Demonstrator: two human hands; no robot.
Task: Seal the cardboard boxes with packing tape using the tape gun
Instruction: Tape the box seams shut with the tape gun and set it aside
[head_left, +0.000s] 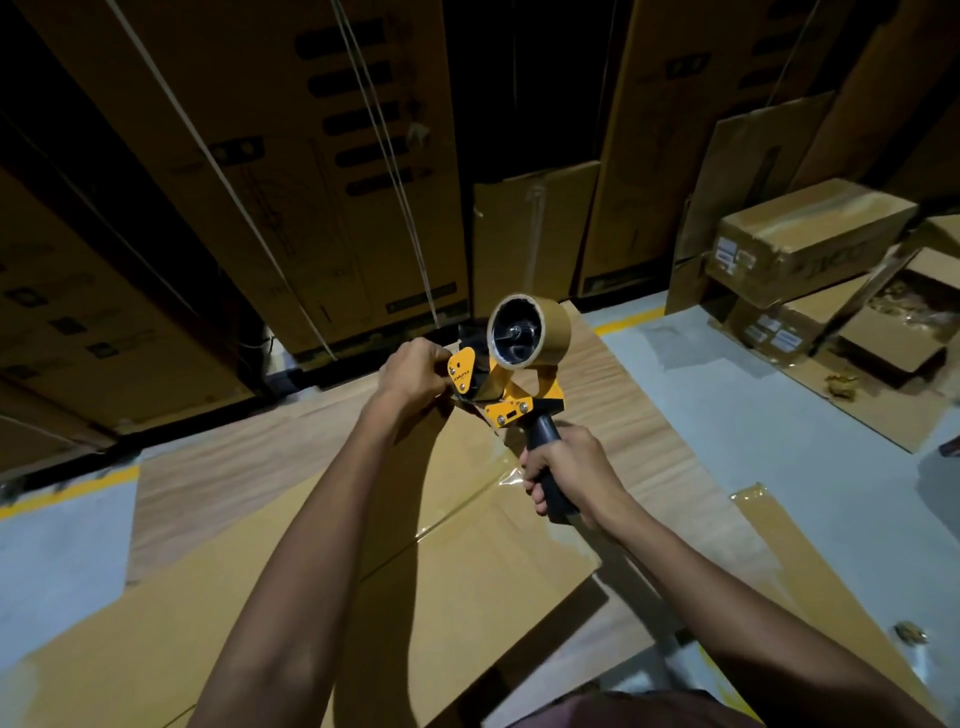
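Box (467, 519) flaps taped | right hand (566, 467) grips tape gun (509, 379) | left hand (415, 374) at nose

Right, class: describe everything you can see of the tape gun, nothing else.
The tape gun has a yellow metal-looking frame, a black handle and a roll of brown packing tape on a black hub at its top. It is tilted, front end low against the cardboard box. The right hand grips the handle; the left hand holds the front end at its yellow side plate.

box (452, 545): matt brown cardboard | tape gun (511, 395): glossy yellow metal, black plastic handle | tape (556, 327): shiny tan film
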